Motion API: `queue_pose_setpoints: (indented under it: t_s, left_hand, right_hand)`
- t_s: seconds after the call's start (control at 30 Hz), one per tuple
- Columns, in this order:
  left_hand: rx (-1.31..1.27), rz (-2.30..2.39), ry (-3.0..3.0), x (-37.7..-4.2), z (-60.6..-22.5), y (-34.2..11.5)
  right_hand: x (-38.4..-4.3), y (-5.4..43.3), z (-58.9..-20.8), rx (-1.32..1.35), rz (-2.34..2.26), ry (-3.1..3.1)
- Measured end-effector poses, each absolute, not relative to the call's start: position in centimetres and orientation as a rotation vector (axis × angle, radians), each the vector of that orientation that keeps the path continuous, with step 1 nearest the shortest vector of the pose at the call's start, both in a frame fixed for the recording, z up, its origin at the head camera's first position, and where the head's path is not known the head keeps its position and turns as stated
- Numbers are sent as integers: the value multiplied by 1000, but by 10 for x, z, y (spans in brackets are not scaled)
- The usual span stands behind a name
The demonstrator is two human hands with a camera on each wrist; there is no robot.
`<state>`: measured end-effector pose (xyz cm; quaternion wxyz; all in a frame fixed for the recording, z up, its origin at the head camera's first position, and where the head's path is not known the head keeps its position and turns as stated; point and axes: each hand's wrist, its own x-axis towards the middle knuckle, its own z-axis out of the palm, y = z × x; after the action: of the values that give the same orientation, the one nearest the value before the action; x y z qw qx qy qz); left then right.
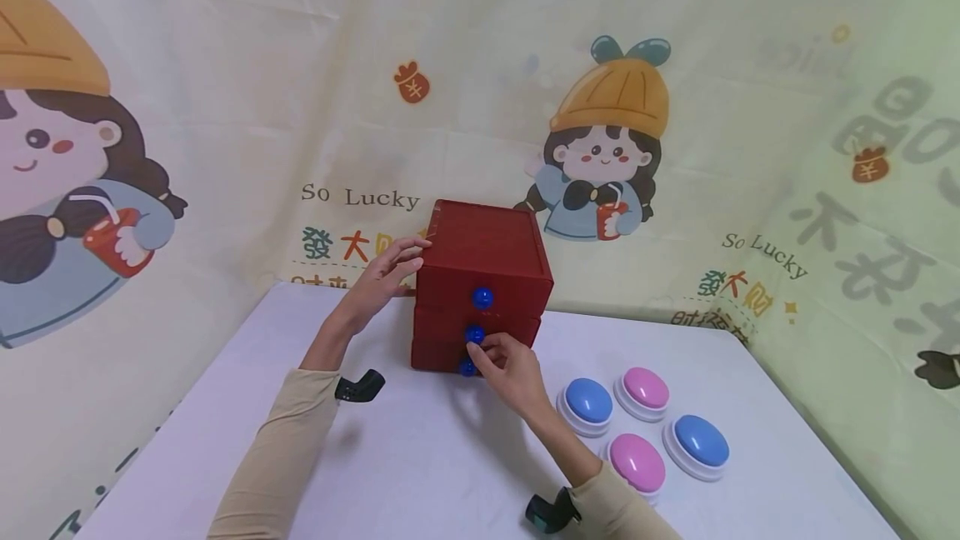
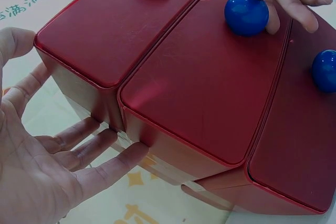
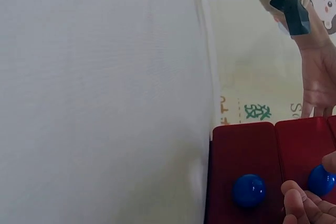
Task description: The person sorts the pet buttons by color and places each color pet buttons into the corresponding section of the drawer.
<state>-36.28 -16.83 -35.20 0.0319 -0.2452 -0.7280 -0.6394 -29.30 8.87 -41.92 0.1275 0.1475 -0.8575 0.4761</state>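
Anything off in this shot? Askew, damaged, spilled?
Nothing stands out. The red drawer unit stands upright on the white table, its three drawer fronts roughly flush, with no visible damage. The right hand pinches the middle blue knob. Four dome buttons sit flat nearby; the right sleeve partly hides the nearest pink one.

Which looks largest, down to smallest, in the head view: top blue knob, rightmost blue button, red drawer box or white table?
1. White table
2. Red drawer box
3. Rightmost blue button
4. Top blue knob

The button is nearer the camera, which may exaggerate its lead.
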Motion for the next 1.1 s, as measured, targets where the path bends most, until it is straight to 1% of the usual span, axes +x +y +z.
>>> queue_pose_setpoints:
  t_s: [0.47, 0.67, 1.1]
  left_hand:
    - [-762, -1965, -2235, -364, -352, -167]
    - [-762, -1963, -2245, -363, -353, -166]
    - [-791, -1951, -2242, -364, -353, -170]
  right_hand:
    - [-297, 82, -417, 311, 1511, -2479]
    - [-287, 84, -419, 299, 1537, -2467]
    - [-258, 85, -421, 362, 1532, -2469]
